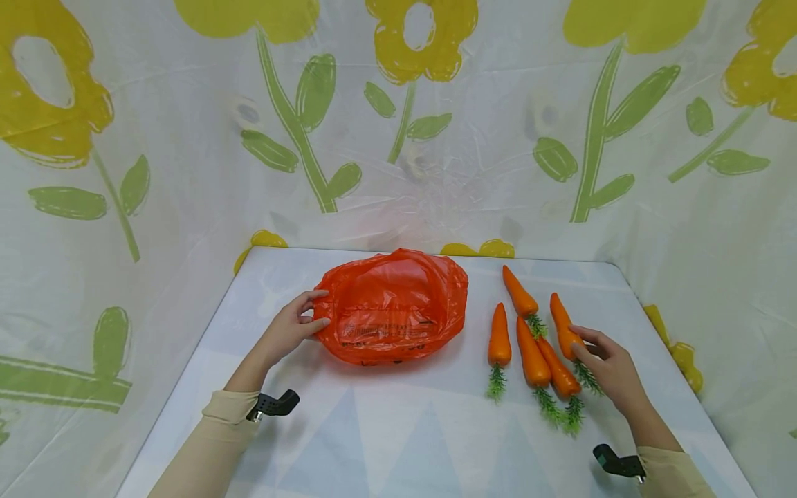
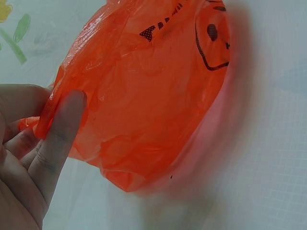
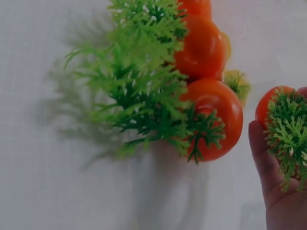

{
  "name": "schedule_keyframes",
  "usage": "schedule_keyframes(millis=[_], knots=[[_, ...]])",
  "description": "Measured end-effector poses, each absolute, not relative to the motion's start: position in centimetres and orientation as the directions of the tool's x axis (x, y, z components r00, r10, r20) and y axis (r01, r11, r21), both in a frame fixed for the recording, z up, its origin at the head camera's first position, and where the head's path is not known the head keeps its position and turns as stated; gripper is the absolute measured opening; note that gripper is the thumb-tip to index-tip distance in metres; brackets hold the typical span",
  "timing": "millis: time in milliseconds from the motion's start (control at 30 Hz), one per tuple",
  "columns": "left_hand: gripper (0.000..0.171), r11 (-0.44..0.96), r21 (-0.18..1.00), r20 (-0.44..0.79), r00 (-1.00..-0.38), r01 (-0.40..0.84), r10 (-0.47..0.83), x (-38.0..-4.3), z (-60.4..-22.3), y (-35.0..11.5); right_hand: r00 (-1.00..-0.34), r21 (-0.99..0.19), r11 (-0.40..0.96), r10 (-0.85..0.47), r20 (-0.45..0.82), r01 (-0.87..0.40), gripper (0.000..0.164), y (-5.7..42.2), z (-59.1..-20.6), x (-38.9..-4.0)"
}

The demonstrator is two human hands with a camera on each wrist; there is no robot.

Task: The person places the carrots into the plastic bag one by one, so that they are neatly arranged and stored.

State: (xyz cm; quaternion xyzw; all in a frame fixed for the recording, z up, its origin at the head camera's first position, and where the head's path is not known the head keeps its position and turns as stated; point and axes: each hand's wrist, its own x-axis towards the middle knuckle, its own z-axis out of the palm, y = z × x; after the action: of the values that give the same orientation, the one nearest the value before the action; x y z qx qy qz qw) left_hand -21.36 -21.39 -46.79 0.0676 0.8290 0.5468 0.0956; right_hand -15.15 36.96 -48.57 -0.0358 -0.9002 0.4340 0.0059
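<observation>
A red plastic bag [image 1: 392, 311] lies on the table with its mouth spread, black print showing through. My left hand [image 1: 289, 326] pinches the bag's left edge; in the left wrist view the thumb [image 2: 60, 139] lies in front of the thin film [image 2: 139, 96] and the fingers behind it. At the right, my right hand [image 1: 610, 363] grips a carrot [image 1: 562, 325] near its thick end, its green top hanging below the fingers. In the right wrist view that carrot's leafy top [image 3: 290, 139] covers part of the palm.
Several other carrots with green tops lie between the bag and my right hand: one on the left [image 1: 499, 335], one at the back [image 1: 519, 292], and two side by side [image 1: 533, 353]. A flowered curtain [image 1: 473, 138] surrounds the white table [image 1: 386, 429] at the back and sides.
</observation>
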Motion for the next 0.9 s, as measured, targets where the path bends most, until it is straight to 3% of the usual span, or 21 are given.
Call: schedule_keyframes(millis=[900], knots=[[0.060,0.392,0.920,-0.086,-0.973,0.005,0.214,-21.2,-46.6,-21.2,-1.000,-0.808,0.589,0.007,0.023,-0.015,0.051,34.6,-47.1,-15.0]])
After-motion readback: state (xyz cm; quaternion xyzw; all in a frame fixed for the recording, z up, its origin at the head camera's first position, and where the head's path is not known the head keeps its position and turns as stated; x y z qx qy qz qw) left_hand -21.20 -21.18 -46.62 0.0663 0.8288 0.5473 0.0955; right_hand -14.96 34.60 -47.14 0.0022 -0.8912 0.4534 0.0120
